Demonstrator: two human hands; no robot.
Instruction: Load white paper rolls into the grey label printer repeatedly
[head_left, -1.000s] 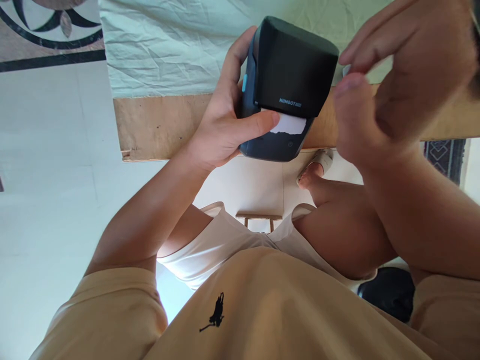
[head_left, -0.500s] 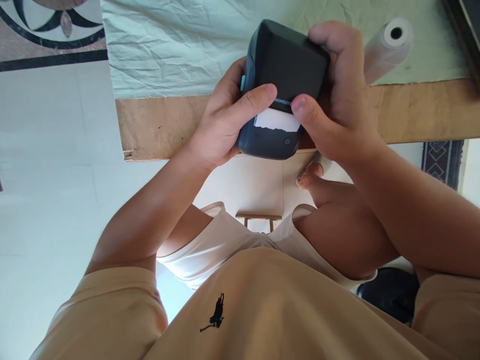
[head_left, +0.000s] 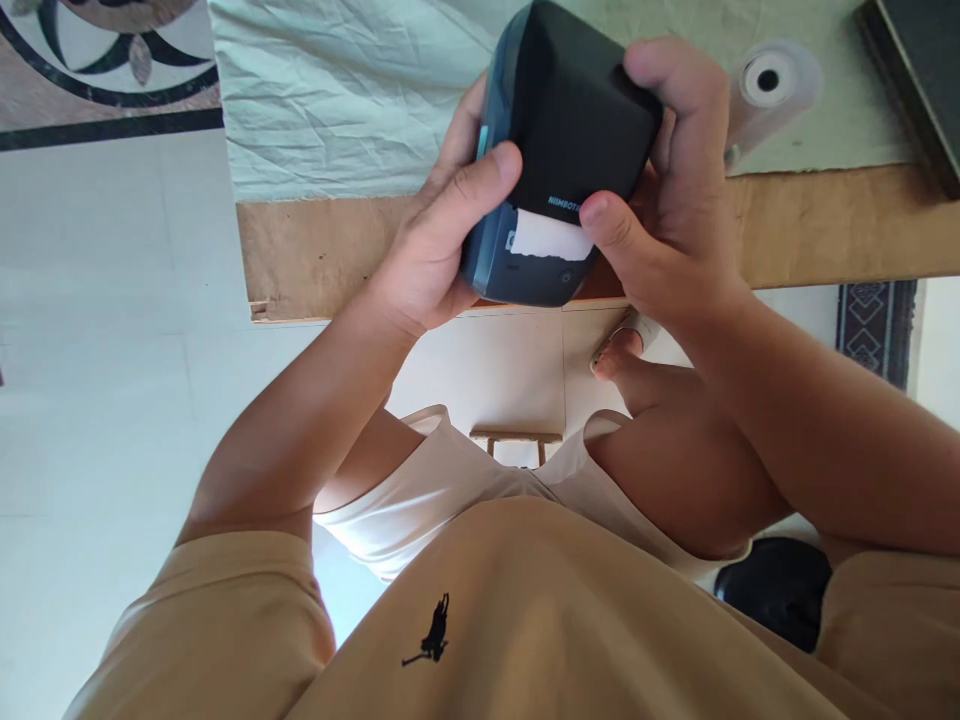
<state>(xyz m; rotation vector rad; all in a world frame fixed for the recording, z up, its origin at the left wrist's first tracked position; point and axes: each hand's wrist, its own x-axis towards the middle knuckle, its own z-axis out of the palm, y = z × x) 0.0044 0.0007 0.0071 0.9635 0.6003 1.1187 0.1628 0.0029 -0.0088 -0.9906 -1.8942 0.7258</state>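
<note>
table (head_left: 825, 230) near edge: label printer (head_left: 577, 110) lifted just above it | left hand (head_left: 435, 250) and right hand (head_left: 675, 220) now both clamped on printer, tilted up since a moment ago | thumbs beside paper strip (head_left: 551, 238) | paper roll (head_left: 765, 85) behind, on cloth (head_left: 337, 90)

Wooden table (head_left: 825, 225), bare brown strip along near edge. Crumpled pale green cloth (head_left: 337, 90) spread over table from left edge across, stopping short of near edge. White paper roll (head_left: 765, 85) lying on cloth toward right. Dark flat object (head_left: 919, 70) at far right corner.
</note>
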